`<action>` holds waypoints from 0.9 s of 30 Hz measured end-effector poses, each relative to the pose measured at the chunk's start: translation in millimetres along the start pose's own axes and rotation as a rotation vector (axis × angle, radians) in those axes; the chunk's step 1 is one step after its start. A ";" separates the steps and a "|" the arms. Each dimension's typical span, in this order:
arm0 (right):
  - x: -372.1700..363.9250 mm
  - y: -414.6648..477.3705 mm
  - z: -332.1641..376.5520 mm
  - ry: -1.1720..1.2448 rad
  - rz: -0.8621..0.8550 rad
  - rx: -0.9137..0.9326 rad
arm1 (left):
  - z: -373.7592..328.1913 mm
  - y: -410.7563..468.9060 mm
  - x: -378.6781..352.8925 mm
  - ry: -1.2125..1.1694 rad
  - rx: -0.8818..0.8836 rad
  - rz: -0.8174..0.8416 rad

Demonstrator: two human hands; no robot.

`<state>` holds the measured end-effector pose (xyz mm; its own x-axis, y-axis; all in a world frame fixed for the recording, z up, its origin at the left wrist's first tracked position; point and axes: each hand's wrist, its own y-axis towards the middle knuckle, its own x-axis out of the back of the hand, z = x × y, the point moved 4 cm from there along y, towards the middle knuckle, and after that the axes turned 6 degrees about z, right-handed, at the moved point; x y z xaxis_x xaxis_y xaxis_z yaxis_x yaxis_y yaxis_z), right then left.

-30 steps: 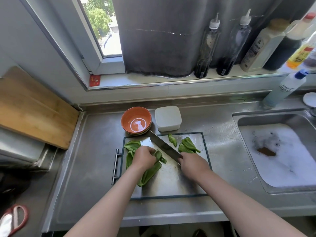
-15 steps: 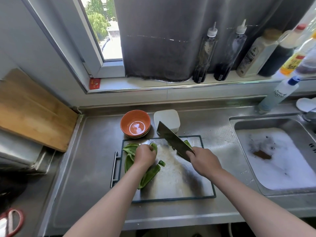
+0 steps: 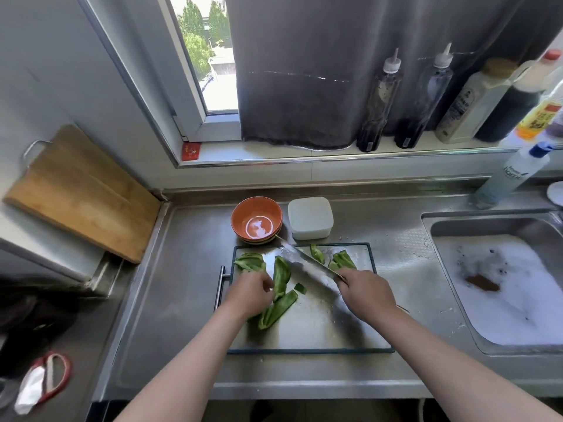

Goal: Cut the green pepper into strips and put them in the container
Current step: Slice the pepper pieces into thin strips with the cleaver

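Shiny steel counter (image 3: pixel 182 300) runs under a window (image 3: pixel 210 56) with a dark curtain (image 3: pixel 304 71). Far out at 9 o'clock, a wooden chopping board (image 3: pixel 82 190) leans on the wall. A small red sticker (image 3: pixel 191 149) sits on the sill; its writing is too small to read.

In the middle lies a steel chopping board (image 3: pixel 320 330) with a dark rim. An orange bowl (image 3: pixel 256 219) stands at its 11 o'clock. Just beside the bowl, at 12 o'clock, is the white container (image 3: pixel 310 217).

The green pepper (image 3: pixel 280 277) lies in wide pieces on the left half of the steel board. The left hand (image 3: pixel 249 295) comes in from 7 o'clock, back up, with its fingers curled down and pinching a long piece.

The cleaver (image 3: pixel 307 264) points to 11 o'clock with its tip near the bowl. The right hand (image 3: pixel 367 290) comes in from 5 o'clock and is wrapped tight round the handle. Thin pepper strips (image 3: pixel 342 260) lie at 1 o'clock, past the blade.

On the sill stand two squeeze bottles (image 3: pixel 379 99), a white bottle (image 3: pixel 475 99) and a dark sauce bottle (image 3: pixel 511 108); their labels cannot be read. A blue-capped bottle (image 3: pixel 515 175) says "home". At 3 o'clock is a sink (image 3: pixel 487 222) full of white foam.
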<state>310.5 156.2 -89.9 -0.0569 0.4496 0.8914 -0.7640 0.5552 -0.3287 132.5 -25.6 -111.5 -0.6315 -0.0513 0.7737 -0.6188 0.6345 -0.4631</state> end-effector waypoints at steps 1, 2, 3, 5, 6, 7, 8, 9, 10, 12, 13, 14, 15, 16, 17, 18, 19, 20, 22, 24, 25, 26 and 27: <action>0.1 -2.2 -0.7 -0.035 -0.029 0.023 | -1.3 -4.2 3.4 -0.046 0.010 -0.120; 0.4 -4.8 -2.5 -0.064 -0.058 0.045 | -1.0 -8.4 10.5 -0.151 0.046 -0.255; 0.6 -7.1 -5.2 -0.092 -0.081 0.064 | 1.1 -11.0 18.7 -0.272 0.090 -0.378; 1.8 -11.5 -11.4 -0.158 -0.099 0.096 | 3.7 -8.7 30.9 -0.419 0.099 -0.511; 2.3 -13.1 -14.0 -0.191 -0.098 0.109 | -0.3 -5.8 36.1 -0.417 0.052 -0.511; 2.3 -14.7 -16.1 -0.218 -0.101 0.121 | -7.1 -1.2 38.8 -0.385 -0.018 -0.477; 3.2 -16.0 -17.4 -0.236 -0.111 0.135 | -16.5 3.9 40.8 -0.353 -0.099 -0.423; 4.5 -16.7 -17.7 -0.238 -0.124 0.152 | -26.1 10.2 39.1 -0.317 -0.166 -0.335; 6.5 -17.9 -16.8 -0.239 -0.146 0.171 | -35.0 17.0 33.5 -0.276 -0.223 -0.219; 10.3 -19.2 -14.7 -0.244 -0.226 0.214 | -50.0 28.4 18.0 -0.166 -0.257 0.031; 11.9 -20.0 -13.1 -0.241 -0.252 0.244 | -54.8 32.9 11.8 -0.094 -0.250 0.107; 13.7 -20.1 -11.8 -0.244 -0.265 0.271 | -56.9 38.6 7.8 -0.029 -0.242 0.147; 15.2 -19.9 -10.9 -0.252 -0.280 0.298 | -58.6 42.9 6.3 0.013 -0.234 0.170; 16.3 -19.1 -10.0 -0.261 -0.296 0.329 | -59.9 46.8 6.4 0.028 -0.243 0.188; 17.7 -18.8 -8.7 -0.265 -0.303 0.348 | -60.3 50.0 6.8 0.023 -0.252 0.207; 18.1 -18.1 -8.0 -0.262 -0.305 0.354 | -60.5 52.3 8.6 0.003 -0.264 0.209; 17.7 -16.6 -9.3 -0.257 -0.309 0.346 | -58.8 54.7 11.6 -0.031 -0.265 0.188; 18.3 -15.8 -10.4 -0.247 -0.310 0.328 | -56.2 56.4 16.6 -0.077 -0.259 0.142; 20.2 -14.8 -14.4 -0.182 -0.281 0.243 | -47.4 56.9 30.3 -0.196 -0.201 -0.013; 20.2 -11.3 -21.7 -0.096 -0.173 0.103 | -32.7 53.3 45.3 -0.375 -0.090 -0.216; 19.7 -9.9 -27.2 -0.035 -0.125 0.026 | -24.2 51.7 48.6 -0.462 -0.037 -0.297; 19.3 -9.4 -32.3 0.035 -0.089 -0.046 | -18.5 49.1 49.0 -0.508 -0.008 -0.331; 19.6 -8.8 -36.5 0.118 -0.081 -0.101 | -16.1 47.8 44.9 -0.503 -0.015 -0.309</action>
<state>339.6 185.6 -80.9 0.0831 0.4761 0.8755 -0.6944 0.6578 -0.2918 82.0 14.9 -91.9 -0.5691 -0.5925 0.5701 -0.8051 0.5426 -0.2397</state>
